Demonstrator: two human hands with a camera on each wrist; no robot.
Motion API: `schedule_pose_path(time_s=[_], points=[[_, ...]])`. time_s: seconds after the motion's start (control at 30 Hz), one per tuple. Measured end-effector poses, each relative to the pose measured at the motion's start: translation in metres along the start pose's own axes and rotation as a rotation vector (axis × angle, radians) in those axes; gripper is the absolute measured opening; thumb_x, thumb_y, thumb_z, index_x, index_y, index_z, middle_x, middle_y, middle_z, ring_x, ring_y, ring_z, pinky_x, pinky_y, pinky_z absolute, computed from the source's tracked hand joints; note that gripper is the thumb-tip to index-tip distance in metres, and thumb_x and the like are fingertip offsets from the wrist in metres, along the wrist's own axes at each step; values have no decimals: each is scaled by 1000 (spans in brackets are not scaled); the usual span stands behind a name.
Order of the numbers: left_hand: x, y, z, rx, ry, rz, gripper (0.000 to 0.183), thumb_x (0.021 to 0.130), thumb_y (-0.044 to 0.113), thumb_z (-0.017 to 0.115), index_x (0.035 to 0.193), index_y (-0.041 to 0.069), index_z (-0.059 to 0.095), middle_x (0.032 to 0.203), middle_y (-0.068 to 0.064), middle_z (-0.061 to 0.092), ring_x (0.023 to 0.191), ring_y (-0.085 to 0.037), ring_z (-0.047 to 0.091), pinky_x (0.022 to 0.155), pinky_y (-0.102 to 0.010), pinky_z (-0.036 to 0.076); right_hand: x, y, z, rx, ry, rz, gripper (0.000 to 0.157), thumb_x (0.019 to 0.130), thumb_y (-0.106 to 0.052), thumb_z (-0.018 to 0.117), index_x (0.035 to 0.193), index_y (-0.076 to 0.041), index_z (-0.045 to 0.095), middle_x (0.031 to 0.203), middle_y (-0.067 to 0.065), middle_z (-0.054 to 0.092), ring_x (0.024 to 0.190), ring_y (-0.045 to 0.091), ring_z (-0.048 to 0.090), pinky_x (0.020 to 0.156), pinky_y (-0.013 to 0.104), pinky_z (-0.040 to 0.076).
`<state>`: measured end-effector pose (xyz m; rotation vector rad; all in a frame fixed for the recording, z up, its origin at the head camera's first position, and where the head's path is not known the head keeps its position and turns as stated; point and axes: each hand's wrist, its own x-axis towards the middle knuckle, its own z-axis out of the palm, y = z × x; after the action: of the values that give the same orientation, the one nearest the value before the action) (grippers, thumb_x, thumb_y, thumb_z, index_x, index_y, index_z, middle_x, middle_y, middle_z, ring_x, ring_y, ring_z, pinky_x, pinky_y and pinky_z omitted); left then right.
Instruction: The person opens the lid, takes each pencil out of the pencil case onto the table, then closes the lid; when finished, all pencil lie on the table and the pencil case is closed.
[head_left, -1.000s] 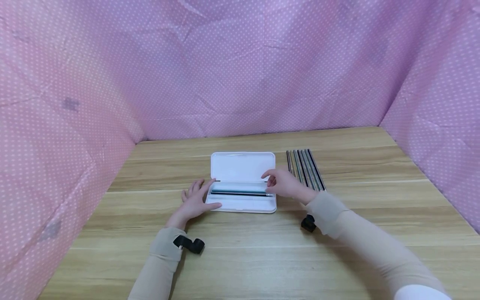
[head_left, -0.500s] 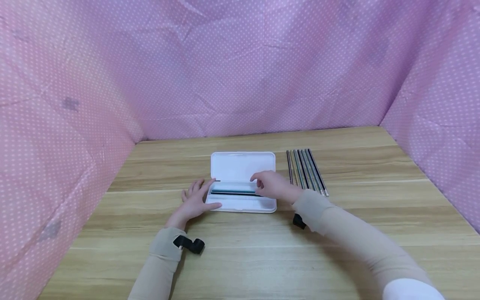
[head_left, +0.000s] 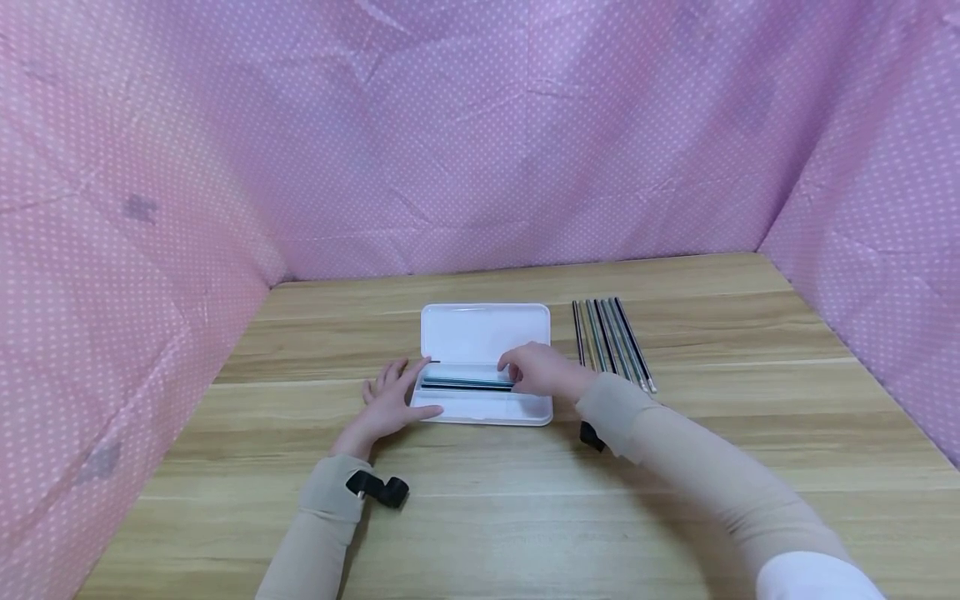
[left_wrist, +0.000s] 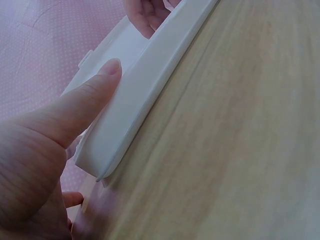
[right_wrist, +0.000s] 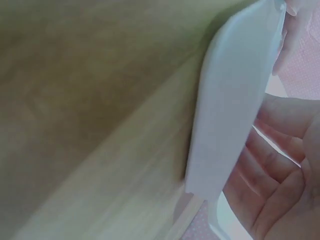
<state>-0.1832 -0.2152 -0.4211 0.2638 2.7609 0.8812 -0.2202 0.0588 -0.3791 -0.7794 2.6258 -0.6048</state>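
A white pencil case [head_left: 487, 408] lies open on the table, its lid [head_left: 483, 332] folded back. Dark and teal pencils [head_left: 465, 384] lie lengthwise inside it. My left hand [head_left: 386, 408] spreads its thumb and fingers around the case's left end; in the left wrist view the thumb [left_wrist: 95, 97] rests along the front wall. My right hand [head_left: 542, 371] reaches into the right half, over the pencils, with bent fingers. In the right wrist view the case wall [right_wrist: 230, 100] hides those fingertips, so whether they pinch a pencil is unclear.
Several pencils [head_left: 611, 342] lie side by side on the table just right of the case, partly behind the right wrist. The wooden table [head_left: 480, 525] meets pink dotted cloth [head_left: 480, 150] at its back and sides.
My right hand has moved left along the pencils, from the case's right end further inward, then nearly stopped. The left hand and the case have stayed in place.
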Motion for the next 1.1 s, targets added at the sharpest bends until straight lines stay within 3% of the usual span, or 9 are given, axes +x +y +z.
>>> schedule_pose_path(time_s=[0.33, 0.6, 1.1], points=[[0, 0, 1, -10, 3, -13, 87, 79, 49, 72, 150, 27, 27, 156, -21, 6, 142, -43, -6, 103, -68, -13, 8, -1, -4, -66, -87, -6, 35, 84, -2, 68, 118, -10, 64, 94, 0, 64, 89, 15, 55, 88, 33, 48], [1, 0, 0, -4, 8, -8, 87, 79, 48, 72, 150, 26, 27, 155, -21, 7, 141, -44, -6, 103, -68, -13, 12, -5, -7, -103, -135, -6, 35, 85, 1, 65, 118, -11, 65, 92, -1, 62, 86, 14, 53, 83, 30, 47], [2, -2, 0, 6, 0, -11, 88, 79, 50, 72, 150, 27, 26, 155, -21, 7, 141, -43, -6, 102, -68, -13, 13, -1, -7, -66, -186, -29, 37, 87, 1, 62, 121, -14, 64, 102, 1, 63, 93, 16, 53, 91, 33, 46]])
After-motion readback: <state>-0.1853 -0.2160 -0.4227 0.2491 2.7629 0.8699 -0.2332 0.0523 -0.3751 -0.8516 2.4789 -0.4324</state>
